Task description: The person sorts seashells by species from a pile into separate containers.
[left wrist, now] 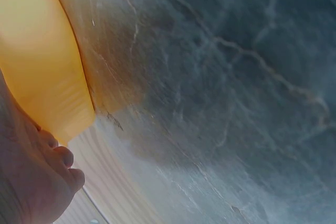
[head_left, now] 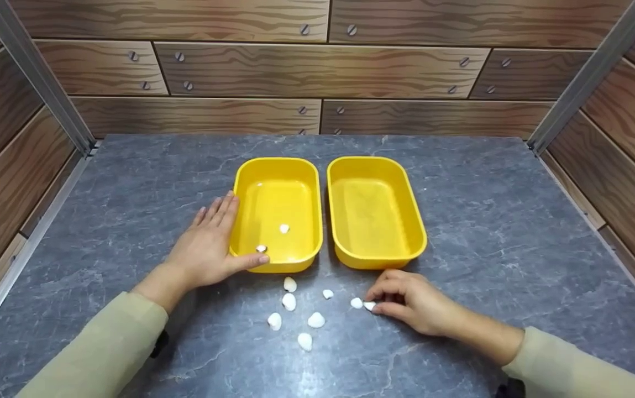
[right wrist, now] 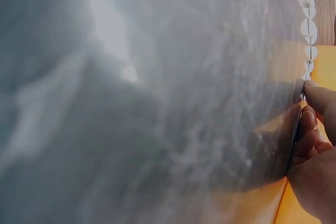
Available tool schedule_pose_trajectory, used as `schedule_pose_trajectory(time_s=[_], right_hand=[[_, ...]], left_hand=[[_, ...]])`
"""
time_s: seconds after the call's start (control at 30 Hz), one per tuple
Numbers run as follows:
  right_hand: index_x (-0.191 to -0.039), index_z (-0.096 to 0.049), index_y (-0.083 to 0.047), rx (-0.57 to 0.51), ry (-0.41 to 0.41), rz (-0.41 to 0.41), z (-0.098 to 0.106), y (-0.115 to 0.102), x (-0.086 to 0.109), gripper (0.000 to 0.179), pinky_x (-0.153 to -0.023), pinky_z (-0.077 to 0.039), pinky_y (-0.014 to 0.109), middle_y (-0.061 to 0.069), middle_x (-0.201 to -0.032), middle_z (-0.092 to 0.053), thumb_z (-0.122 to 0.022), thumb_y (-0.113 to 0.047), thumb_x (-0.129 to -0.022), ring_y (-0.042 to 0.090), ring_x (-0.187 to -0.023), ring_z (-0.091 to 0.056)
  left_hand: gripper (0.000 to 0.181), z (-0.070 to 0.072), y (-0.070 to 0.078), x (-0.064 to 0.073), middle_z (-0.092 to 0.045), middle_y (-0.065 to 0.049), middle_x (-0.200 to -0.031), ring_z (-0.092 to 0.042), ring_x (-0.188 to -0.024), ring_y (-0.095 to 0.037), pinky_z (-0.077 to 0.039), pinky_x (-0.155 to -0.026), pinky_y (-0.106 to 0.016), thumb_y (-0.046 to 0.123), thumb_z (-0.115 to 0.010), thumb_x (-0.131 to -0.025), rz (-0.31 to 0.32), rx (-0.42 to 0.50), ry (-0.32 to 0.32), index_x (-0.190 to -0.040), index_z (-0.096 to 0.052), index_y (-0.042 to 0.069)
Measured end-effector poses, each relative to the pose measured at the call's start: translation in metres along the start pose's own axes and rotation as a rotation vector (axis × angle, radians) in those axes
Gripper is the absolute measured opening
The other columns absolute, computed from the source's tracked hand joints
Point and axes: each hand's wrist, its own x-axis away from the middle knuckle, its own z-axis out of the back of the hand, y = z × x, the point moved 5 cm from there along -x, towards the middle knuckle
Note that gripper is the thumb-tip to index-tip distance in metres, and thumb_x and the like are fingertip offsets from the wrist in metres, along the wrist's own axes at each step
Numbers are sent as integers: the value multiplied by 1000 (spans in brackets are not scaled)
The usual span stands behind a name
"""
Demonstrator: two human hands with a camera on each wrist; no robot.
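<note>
With fingers straight, my left hand (head_left: 206,249) rests against the left side of the left yellow tray (head_left: 319,221), its thumb over the near rim. Inside that tray lie a small white shell (head_left: 284,228) and a shiny whitish piece (head_left: 261,249). In front of the right yellow tray (head_left: 418,221), my right hand (head_left: 425,304) pinches a small white seashell (head_left: 370,305) between thumb and fingers, low at the tabletop. Just left of it lies another white shell (head_left: 356,303). The right wrist view shows the right hand (right wrist: 317,145) only at its edge.
Several white shells (head_left: 316,320) lie loose on the grey marbled table (head_left: 477,221) in front of the trays. The two trays stand side by side with a narrow gap. Wood-patterned walls (head_left: 317,69) and metal posts (head_left: 588,83) border the table.
</note>
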Motion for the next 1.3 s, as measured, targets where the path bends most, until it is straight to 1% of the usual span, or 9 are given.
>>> schedule_pose_trajectory(time_s=[0.2,0.47,0.63,0.9,1.13,1.3], right_hand=[[-109,-80,-19,8,-1,-3,1,0,0,11,-82,-56,31,-7,-102,-71,-77,-17,-99,12,-93,-66],[-109,-81,-19,0,-14,-14,1,0,-1,11,-82,-56,31,-5,-101,-72,-76,-16,-100,12,-92,-65],[-110,-80,-19,-2,-27,-22,0,0,-1,11,-82,-55,31,-6,-102,-71,-76,-17,-100,12,-93,-65],[-110,-80,-19,2,-32,-10,1,-1,-1,11,-82,-55,31,-7,-102,-71,-76,-17,-100,12,-93,-65],[-110,-80,-19,-7,-53,-38,1,-1,-2,12,-84,-55,31,-1,-102,-72,-74,-16,-101,11,-94,-64],[-110,-80,-19,-14,-51,-31,1,-1,-2,11,-83,-55,31,2,-101,-72,-73,-15,-101,12,-93,-64]], left_hand=[[127,0,0,0,1,-12,-178,-6,-163,-36,-5,-130,-55,85,-56,-89,-7,0,2,-170,-2,2],[127,0,0,0,1,-12,-178,-5,-163,-36,-6,-131,-55,85,-55,-89,-4,-7,2,-170,-3,2],[127,-1,0,0,0,-13,-178,-6,-163,-36,-6,-130,-55,86,-55,-89,-5,0,0,-170,-4,2],[127,1,0,0,-2,-12,-178,-6,-163,-35,-6,-131,-56,84,-57,-89,-6,4,7,-170,-3,2],[127,1,0,0,-2,-13,-178,-6,-163,-35,-6,-130,-56,85,-57,-89,-1,7,7,-170,-4,3],[127,1,0,0,-3,-14,-178,-6,-163,-36,-6,-130,-56,84,-57,-90,-6,4,9,-170,-4,2]])
